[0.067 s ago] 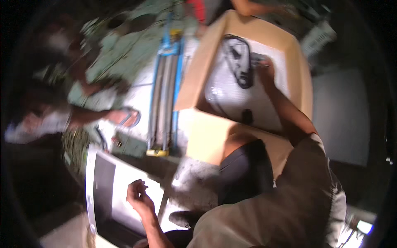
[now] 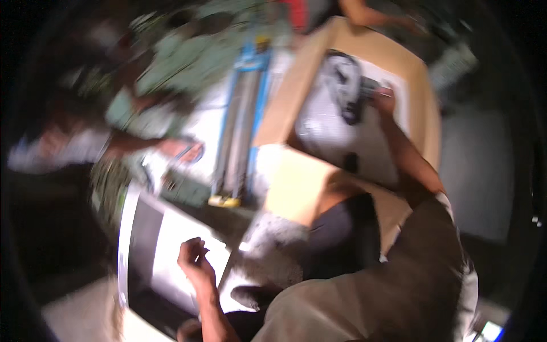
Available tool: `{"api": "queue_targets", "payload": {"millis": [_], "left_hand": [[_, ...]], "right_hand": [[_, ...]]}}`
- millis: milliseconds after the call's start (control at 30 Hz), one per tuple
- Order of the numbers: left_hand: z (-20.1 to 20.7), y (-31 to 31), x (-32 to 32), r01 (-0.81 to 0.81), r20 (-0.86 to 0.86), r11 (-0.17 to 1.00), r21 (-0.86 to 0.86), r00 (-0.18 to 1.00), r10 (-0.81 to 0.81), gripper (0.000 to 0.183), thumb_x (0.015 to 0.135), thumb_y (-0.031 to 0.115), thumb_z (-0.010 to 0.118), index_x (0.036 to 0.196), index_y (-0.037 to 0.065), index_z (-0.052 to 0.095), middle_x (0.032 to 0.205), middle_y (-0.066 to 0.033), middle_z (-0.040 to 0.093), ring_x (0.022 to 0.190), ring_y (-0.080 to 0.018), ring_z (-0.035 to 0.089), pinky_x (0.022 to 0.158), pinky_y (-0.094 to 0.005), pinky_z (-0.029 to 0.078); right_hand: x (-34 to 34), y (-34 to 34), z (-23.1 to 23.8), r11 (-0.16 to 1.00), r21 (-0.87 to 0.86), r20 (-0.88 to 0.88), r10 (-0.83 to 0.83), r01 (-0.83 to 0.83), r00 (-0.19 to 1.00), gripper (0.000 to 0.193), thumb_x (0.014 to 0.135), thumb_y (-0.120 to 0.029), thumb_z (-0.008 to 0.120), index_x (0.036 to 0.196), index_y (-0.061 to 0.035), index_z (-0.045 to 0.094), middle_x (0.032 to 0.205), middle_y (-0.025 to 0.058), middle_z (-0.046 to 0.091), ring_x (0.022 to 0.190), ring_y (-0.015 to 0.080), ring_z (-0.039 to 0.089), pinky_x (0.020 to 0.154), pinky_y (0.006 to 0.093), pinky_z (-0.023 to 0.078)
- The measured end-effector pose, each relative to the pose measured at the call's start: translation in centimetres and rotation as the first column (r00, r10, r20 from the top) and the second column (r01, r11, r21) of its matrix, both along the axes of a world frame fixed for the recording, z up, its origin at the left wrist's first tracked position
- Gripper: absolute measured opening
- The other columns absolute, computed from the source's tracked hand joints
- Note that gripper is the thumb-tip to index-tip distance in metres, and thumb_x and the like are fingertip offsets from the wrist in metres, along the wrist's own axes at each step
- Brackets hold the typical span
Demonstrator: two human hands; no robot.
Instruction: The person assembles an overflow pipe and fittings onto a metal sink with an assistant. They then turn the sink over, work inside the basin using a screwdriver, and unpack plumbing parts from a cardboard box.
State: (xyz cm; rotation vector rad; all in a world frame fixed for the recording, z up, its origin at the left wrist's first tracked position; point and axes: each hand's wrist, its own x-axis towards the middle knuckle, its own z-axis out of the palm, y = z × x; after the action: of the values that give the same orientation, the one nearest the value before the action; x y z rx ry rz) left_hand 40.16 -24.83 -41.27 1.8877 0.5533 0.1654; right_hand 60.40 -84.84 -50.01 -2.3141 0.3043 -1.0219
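At the box on the right, my right hand point(image 2: 384, 101) is closed on a small grey object point(image 2: 367, 88), blurred and partly hidden by the fingers. Beside it lies a black, loop-shaped part point(image 2: 346, 85) on a pale, shiny wrapped panel point(image 2: 325, 126). The panel sits inside an open cardboard box point(image 2: 290, 114); a small dark piece point(image 2: 351, 162) is near its lower edge. My left hand point(image 2: 196, 263) hovers over a white tray-like casing point(image 2: 171, 239) at lower left. Its fingers are loosely curled and apart, with nothing visible in them.
A blue tile cutter point(image 2: 242, 119) with metal rails and yellow ends lies left of the box. Another person's sandalled foot point(image 2: 185, 150) rests on the floor further left. A person's arm point(image 2: 370, 16) reaches past the box's far edge. A grey flat board point(image 2: 478, 171) lies right.
The view has shifted, so the box and tile cutter appear further right. My right hand stays at the grey object; my left hand stays over the white casing.
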Motion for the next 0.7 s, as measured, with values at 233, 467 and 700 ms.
{"api": "queue_targets", "payload": {"millis": [233, 467, 700], "left_hand": [[2.7, -2.1, -1.1, 0.372, 0.108, 0.925, 0.076, 0.919, -0.379, 0.005, 0.093, -0.003, 0.069, 0.094, -0.002, 0.064, 0.088, -0.0097, 0.07, 0.082, -0.0135, 0.064, 0.075, -0.0315, 0.052], [7.6, -3.8, -2.5, 0.501, 0.277, 0.865, 0.001, 0.831, -0.482, 0.014, 0.082, -0.003, 0.072, 0.089, -0.002, 0.061, 0.088, -0.0211, 0.063, 0.084, -0.0438, 0.064, 0.072, -0.0445, 0.051], [6.4, -5.0, -2.8, 0.569, 0.391, 0.822, 0.031, 0.75, -0.534, 0.01, 0.086, -0.006, 0.068, 0.094, -0.004, 0.064, 0.091, -0.0178, 0.067, 0.083, -0.0323, 0.068, 0.073, -0.039, 0.053]], "right_hand": [[0.9, -12.6, 2.5, 0.591, 0.8, -0.07, -0.085, 0.107, 0.994, 0.016, 0.096, -0.008, 0.058, 0.106, 0.0022, 0.065, 0.091, 0.0111, 0.068, 0.076, 0.0233, 0.066, 0.067, 0.0331, 0.055], [1.4, -8.4, 4.8, 0.717, 0.665, -0.183, -0.113, 0.208, 0.976, 0.02, 0.094, -0.014, 0.059, 0.104, 0.0017, 0.066, 0.091, 0.016, 0.07, 0.08, 0.029, 0.068, 0.068, 0.0385, 0.055], [0.5, -6.4, 7.1, 0.89, 0.352, -0.226, -0.22, 0.29, 0.949, 0.025, 0.092, -0.02, 0.061, 0.102, 0.0012, 0.067, 0.092, 0.0209, 0.071, 0.084, 0.0346, 0.07, 0.07, 0.0439, 0.054]]}}
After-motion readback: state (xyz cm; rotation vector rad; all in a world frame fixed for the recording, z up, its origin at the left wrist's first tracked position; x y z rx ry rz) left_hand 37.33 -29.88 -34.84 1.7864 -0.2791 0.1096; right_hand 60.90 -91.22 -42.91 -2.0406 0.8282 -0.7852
